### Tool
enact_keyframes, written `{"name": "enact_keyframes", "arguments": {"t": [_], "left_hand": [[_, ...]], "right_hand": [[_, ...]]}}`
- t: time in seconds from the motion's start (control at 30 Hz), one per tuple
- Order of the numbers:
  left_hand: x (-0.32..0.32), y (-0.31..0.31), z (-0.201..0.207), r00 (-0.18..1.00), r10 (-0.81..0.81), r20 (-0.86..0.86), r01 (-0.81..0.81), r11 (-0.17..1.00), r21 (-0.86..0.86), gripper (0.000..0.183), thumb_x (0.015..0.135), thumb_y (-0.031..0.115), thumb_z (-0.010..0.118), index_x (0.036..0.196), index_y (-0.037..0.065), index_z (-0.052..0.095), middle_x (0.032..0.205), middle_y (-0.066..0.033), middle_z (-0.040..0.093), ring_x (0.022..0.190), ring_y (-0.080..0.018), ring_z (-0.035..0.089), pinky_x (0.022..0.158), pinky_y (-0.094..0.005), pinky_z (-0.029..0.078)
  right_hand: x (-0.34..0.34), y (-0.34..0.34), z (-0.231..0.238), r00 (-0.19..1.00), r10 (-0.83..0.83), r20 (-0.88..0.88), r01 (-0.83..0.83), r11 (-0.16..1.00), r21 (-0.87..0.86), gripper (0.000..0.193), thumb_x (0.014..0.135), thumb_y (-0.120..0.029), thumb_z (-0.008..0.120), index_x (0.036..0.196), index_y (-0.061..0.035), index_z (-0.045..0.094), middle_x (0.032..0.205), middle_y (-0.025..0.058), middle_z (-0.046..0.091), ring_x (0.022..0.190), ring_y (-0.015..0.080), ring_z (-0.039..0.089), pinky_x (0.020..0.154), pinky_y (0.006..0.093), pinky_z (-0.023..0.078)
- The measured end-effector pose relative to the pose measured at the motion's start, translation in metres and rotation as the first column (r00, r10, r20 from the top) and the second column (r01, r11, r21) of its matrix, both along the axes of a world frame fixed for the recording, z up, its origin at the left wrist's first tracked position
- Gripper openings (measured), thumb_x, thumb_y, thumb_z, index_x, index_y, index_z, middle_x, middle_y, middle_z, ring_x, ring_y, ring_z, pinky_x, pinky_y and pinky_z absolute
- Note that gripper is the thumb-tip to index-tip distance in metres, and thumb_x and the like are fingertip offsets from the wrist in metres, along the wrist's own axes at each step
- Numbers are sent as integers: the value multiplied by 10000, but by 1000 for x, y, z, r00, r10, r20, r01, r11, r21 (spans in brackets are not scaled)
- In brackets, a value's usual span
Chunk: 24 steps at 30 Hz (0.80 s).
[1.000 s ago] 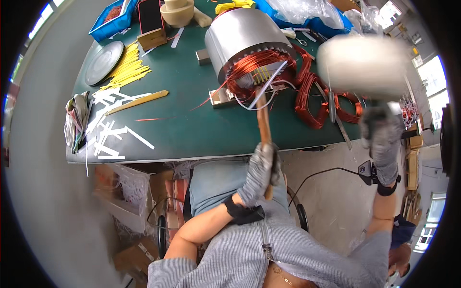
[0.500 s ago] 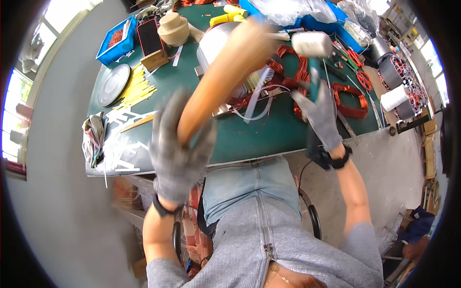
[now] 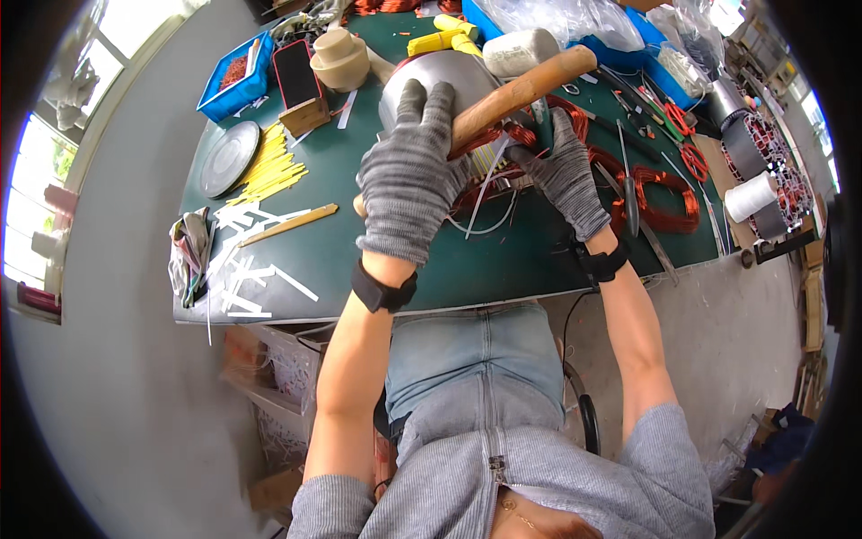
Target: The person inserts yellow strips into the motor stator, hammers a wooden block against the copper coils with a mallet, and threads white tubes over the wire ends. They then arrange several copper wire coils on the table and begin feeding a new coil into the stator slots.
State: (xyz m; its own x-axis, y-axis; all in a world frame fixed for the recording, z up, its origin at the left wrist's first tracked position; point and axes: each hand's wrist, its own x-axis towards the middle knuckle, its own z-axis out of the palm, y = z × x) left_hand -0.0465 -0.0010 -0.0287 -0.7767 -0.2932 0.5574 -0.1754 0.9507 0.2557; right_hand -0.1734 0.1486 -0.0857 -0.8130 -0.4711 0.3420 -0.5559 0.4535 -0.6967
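Note:
My left hand [image 3: 409, 180], in a grey striped glove, closes around a thick wooden stick [image 3: 525, 97] that slants up to the right. Two of its fingers stretch over the silvery metal housing [image 3: 429, 79]. My right hand [image 3: 566, 171], gloved too, grips the dark green handle of a mallet [image 3: 521, 52]; its white head is up beyond the stick. Between the hands lie red-brown copper wire windings [image 3: 476, 148], partly hidden by the stick and gloves. A white tie [image 3: 489, 232] loops out at their near side.
Copper coils [image 3: 669, 202] and a dark-handled tool [image 3: 630, 205] lie at the right. Red-handled scissors [image 3: 691, 157] are farther out. Yellow strips [image 3: 274, 166], a grey disc [image 3: 230, 159], white strips [image 3: 260, 269] and a phone [image 3: 296, 76] occupy the left. Blue bins [image 3: 235, 81] stand behind.
The wooden stick, blurred and raised close to the camera before, is now lower at the housing with my left hand. My right hand and the mallet have moved left and away from me.

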Motion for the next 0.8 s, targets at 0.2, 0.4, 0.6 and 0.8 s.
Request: {"name": "enact_keyframes", "arguments": {"t": [0.2,0.4,0.6,0.8], "left_hand": [[5,2,-16,985,21,-173,1,993,121,618,665,247,732,1219,125,484,1216,-138,519,940,-334,584,778,-380,485],[13,-6,-62,944,125,-304,62,841,538,574,704,115,713,1213,22,466,1245,-182,490,1096,-292,532,887,-327,444],[64,-1,-76,938,96,-332,110,827,552,458,754,88,669,1177,32,504,1205,-157,532,1113,-233,522,922,-320,419],[55,70,-51,976,-215,40,199,948,249,479,711,68,612,1175,144,522,1217,-115,523,619,-234,627,525,-306,506]], "right_hand": [[-1,1,13,983,38,-181,-34,999,25,714,694,-297,731,1223,47,397,1065,243,560,980,336,571,832,364,468],[8,-3,55,920,170,-353,-65,955,290,498,702,-238,718,1126,-98,496,966,141,615,872,314,607,755,345,487],[28,50,29,996,48,-81,-49,999,-19,440,714,-202,685,1074,-39,491,767,117,606,624,214,613,556,322,479],[32,103,-39,872,1,489,50,995,-90,308,771,-155,659,1001,-44,487,619,-6,459,381,55,411,334,203,342]]}}
